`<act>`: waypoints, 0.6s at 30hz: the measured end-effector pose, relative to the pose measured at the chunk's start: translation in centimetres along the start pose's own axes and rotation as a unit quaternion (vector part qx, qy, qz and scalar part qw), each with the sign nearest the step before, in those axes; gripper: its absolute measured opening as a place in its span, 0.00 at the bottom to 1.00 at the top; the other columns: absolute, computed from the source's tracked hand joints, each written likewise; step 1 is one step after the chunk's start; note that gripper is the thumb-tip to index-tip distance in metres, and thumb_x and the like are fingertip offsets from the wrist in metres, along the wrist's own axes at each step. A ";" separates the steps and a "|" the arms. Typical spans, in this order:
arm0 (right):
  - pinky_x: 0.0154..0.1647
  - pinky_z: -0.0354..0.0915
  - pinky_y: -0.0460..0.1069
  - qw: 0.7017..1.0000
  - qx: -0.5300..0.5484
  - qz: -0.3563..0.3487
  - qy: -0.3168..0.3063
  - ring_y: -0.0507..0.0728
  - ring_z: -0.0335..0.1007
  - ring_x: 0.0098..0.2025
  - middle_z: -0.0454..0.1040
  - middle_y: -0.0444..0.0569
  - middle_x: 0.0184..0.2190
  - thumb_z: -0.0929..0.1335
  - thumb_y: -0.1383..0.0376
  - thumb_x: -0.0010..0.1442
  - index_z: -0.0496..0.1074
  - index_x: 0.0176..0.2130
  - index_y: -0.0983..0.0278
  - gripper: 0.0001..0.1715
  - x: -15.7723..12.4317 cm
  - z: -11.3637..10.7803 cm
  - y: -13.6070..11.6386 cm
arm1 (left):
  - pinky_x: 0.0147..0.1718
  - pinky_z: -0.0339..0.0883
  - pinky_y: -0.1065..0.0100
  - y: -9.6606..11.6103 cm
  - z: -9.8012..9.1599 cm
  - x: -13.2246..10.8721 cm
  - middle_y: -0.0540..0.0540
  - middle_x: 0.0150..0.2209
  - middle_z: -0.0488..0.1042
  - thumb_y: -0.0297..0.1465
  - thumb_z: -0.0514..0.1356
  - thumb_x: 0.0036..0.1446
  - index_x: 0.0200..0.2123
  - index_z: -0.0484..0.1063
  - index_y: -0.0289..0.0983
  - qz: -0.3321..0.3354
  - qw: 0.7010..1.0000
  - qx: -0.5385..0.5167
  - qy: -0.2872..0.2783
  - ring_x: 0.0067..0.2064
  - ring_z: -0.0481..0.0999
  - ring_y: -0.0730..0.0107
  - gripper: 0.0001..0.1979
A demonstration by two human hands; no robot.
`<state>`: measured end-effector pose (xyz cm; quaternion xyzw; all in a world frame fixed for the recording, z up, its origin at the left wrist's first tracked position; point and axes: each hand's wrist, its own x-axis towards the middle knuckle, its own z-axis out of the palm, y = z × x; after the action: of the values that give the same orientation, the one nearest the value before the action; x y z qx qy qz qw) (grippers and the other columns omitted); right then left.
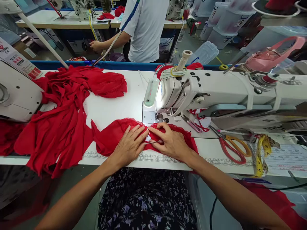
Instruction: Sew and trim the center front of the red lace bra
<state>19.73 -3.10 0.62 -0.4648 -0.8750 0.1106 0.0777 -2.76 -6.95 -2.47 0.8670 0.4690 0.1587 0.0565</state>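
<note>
My left hand (130,143) lies flat, fingers stretched out, on a red lace piece (110,135) on the white table, just in front of the sewing machine's needle area (159,116). My right hand (169,140) rests on the same red piece, with thumb and fingers pinched on a thin metal tool like tweezers (151,142) that points left toward my other hand. The fingertips of both hands almost meet below the presser foot.
A white sewing machine (216,89) with a lit lamp fills the right. Red-handled scissors (230,147), small snips (192,124) and a yellow tape measure (260,153) lie right of my hands. A red fabric pile (64,111) covers the left. A person in a white shirt (144,28) works behind.
</note>
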 end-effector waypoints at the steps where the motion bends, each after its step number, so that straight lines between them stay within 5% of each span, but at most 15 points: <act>1: 0.23 0.54 0.46 1.000 -0.002 0.001 -0.001 0.53 0.69 0.36 0.66 0.52 0.55 0.65 0.51 0.63 0.65 0.64 0.52 0.32 0.0 0.0 0.0 | 0.68 0.49 0.42 0.0 0.0 0.0 0.40 0.67 0.61 0.35 0.50 0.70 0.67 0.59 0.41 0.000 1.000 -0.003 0.000 0.70 0.56 0.53 0.23; 6: 0.25 0.53 0.47 0.999 -0.048 0.010 -0.022 0.53 0.66 0.32 0.67 0.51 0.51 0.65 0.49 0.63 0.62 0.65 0.48 0.33 0.9 -0.3 -0.4 | 0.67 0.49 0.40 -0.2 0.3 -0.2 0.40 0.68 0.59 0.34 0.51 0.70 0.65 0.63 0.42 0.006 1.000 0.003 0.007 0.69 0.56 0.51 0.22; 11: 0.29 0.60 0.49 0.998 -0.051 0.025 0.010 0.57 0.71 0.36 0.69 0.55 0.51 0.65 0.43 0.62 0.59 0.67 0.54 0.40 0.2 -1.1 -0.1 | 0.67 0.50 0.41 -0.1 0.4 -0.4 0.39 0.67 0.60 0.35 0.50 0.71 0.64 0.64 0.42 0.010 1.000 0.016 0.013 0.69 0.57 0.51 0.21; 15: 0.34 0.65 0.51 0.986 -0.061 0.102 0.116 0.61 0.75 0.42 0.74 0.55 0.49 0.63 0.44 0.64 0.69 0.60 0.59 0.33 -3.0 -3.0 2.9 | 0.66 0.51 0.39 0.0 0.1 -0.5 0.38 0.67 0.61 0.35 0.50 0.71 0.64 0.63 0.42 0.016 1.000 -0.003 0.016 0.68 0.59 0.54 0.21; 18: 0.34 0.66 0.52 0.973 -0.080 0.171 0.132 0.64 0.76 0.40 0.79 0.54 0.42 0.64 0.42 0.63 0.74 0.53 0.61 0.32 -5.2 -4.0 6.4 | 0.64 0.57 0.42 -0.1 -0.7 -0.1 0.37 0.64 0.65 0.33 0.53 0.69 0.61 0.66 0.39 0.031 0.997 -0.053 0.042 0.66 0.62 0.55 0.19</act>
<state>28.70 -3.40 2.61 -0.6228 -0.7705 -0.0106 0.1352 -3.12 -6.98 -1.82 0.8694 0.4349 0.2212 0.0773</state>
